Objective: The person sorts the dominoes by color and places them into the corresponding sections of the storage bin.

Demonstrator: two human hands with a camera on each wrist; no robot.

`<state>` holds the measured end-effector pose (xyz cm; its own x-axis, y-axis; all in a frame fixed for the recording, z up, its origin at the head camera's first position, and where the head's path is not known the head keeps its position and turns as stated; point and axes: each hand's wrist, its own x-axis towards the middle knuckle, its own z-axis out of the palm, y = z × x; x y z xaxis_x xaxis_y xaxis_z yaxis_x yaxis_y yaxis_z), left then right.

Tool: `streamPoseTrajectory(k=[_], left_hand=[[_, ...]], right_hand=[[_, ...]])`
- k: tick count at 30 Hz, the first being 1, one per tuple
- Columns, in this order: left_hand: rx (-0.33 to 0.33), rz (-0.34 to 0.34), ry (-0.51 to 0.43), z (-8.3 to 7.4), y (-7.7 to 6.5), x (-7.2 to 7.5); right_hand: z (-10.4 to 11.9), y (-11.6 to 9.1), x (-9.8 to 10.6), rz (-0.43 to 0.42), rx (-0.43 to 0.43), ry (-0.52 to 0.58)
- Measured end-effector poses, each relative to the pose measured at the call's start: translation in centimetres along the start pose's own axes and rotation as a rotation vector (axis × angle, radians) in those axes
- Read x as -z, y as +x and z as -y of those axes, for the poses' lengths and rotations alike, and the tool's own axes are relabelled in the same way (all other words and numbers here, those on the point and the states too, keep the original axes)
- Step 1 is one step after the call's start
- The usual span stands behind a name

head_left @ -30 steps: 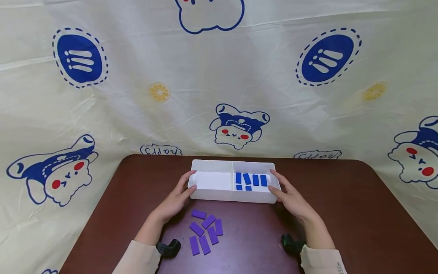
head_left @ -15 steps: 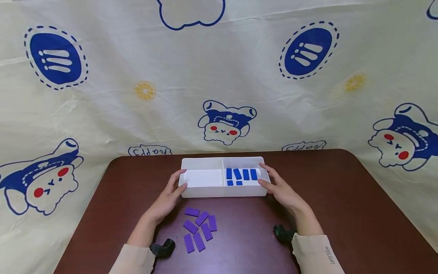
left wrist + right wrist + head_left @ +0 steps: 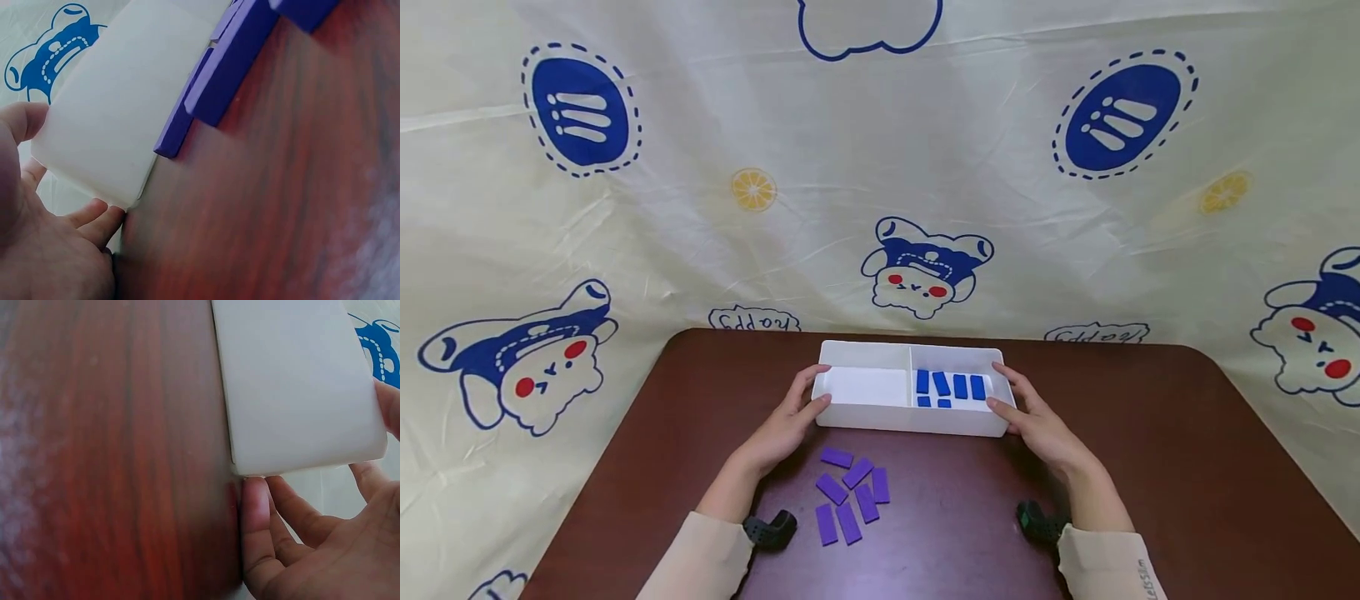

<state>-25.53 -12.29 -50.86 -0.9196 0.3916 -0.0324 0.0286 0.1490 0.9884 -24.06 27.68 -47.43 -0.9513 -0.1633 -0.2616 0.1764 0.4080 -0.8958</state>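
A long white two-compartment box [image 3: 868, 417] stands near the table's far edge. My left hand [image 3: 786, 429] grips its left end, thumb at the front rim and fingers along the end wall. The right end is held likewise by my right hand [image 3: 1041, 429]. Several blue blocks [image 3: 960, 387] lie in the right compartment; the left compartment [image 3: 868, 387] shows only its white floor. In front of the box, several purple blocks [image 3: 848, 523] lie loosely on the table. Both wrist views show fingertips against the lower ends of the box's front wall [image 3: 119, 106].
The dark brown wooden table [image 3: 1187, 467] has rounded far corners. Behind it hangs a pale sheet [image 3: 805, 267] printed with blue cartoon figures. A black wrist device [image 3: 771, 531] sits on the left wrist, another black wrist device [image 3: 1037, 525] on the right.
The head view swings to the right and back again. Both hands keep their hold on the box; the box and blocks show no movement on the table.
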Motion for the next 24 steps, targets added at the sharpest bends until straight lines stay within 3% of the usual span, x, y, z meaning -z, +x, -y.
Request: streamPoseTrajectory(k=[14,24], left_hand=[[0.016,0.000,0.017,-0.29,0.08,0.09],[0.030,-0.009,0.029,-0.40,0.07,-0.07]], right_hand=[[0.15,0.02,-0.09,-0.014,-0.025,-0.012],[-0.08,-0.11,0.24,-0.011,0.010,-0.003]])
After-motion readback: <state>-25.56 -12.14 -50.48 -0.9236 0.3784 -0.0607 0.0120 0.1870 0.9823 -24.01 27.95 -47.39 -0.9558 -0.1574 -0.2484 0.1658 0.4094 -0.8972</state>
